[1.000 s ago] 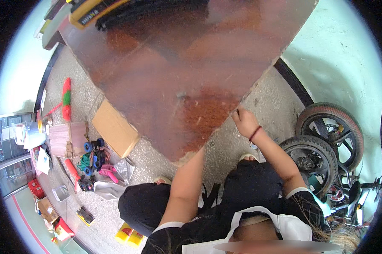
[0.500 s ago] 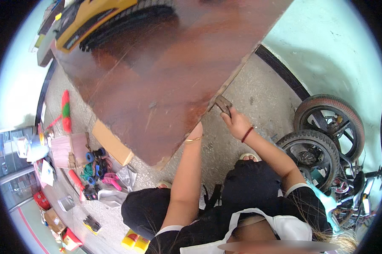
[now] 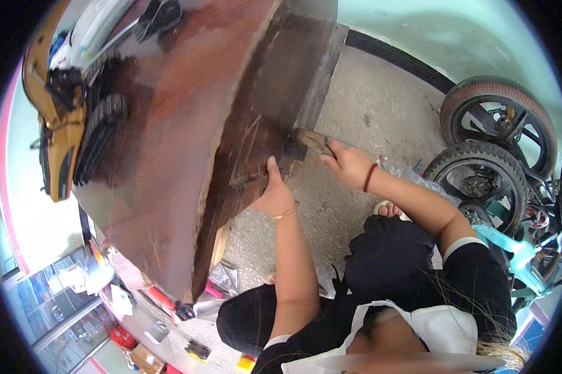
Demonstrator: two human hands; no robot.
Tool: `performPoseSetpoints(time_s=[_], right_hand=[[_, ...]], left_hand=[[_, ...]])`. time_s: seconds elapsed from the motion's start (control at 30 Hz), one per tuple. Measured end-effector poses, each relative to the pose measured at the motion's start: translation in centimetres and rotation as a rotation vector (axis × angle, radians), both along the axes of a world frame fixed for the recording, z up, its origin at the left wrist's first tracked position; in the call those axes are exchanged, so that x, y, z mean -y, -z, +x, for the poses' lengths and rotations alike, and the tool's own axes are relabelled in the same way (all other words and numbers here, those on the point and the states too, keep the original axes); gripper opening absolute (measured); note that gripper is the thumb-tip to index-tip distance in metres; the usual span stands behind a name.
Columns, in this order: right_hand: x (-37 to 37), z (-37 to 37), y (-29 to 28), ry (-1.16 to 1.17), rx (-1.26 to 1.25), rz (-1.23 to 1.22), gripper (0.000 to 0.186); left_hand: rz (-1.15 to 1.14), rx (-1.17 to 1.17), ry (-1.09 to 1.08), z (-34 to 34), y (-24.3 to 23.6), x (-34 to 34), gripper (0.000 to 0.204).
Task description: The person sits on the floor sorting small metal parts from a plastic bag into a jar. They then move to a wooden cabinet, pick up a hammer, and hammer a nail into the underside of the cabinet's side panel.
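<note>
A reddish-brown wooden table [image 3: 175,118] with a worn edge fills the upper left, its dark side panel [image 3: 262,93] facing me. My left hand [image 3: 275,196] is at the panel's lower edge, thumb pointing up against the dark wood and the other fingers mostly hidden beneath. To its right, my right hand [image 3: 348,165] is closed round a flat brown wooden handle-like piece [image 3: 316,142]. The far end of that piece meets the dark panel, and I cannot make out what tool it belongs to.
A yellow toy excavator [image 3: 69,149] with black tracks stands on the tabletop. Two black spoked wheels [image 3: 477,177] lean by the green wall at right, beside a turquoise bike frame [image 3: 511,249]. Black shoes or gloves [image 3: 197,350] and a red object [image 3: 162,300] lie at lower left.
My view has shifted, so the table's dark side panel now shows. My left hand, partly hidden under the tabletop before, is now visible with its thumb raised. The right hand keeps the wooden piece.
</note>
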State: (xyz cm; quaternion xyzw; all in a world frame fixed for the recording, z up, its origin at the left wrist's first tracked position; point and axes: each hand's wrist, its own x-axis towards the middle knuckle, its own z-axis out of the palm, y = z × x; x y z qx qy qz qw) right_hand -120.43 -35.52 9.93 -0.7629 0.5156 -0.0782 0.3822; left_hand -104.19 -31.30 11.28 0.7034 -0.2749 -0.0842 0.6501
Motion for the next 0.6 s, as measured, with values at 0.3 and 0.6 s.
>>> performPoseSetpoints(time_s=[0.3,0.6], right_hand=[[-1.5,-0.4,-1.2,0.006,0.008,0.016,0.035],[-0.6,0.2,1.0,-0.015,0.033,0.014,0.039]], left_hand=[[-0.002,0.077,-0.019,1.0,1.1,-0.2,0.056],[0.038,0.053,-0.003,0.4,0.5,-0.5,0.063]])
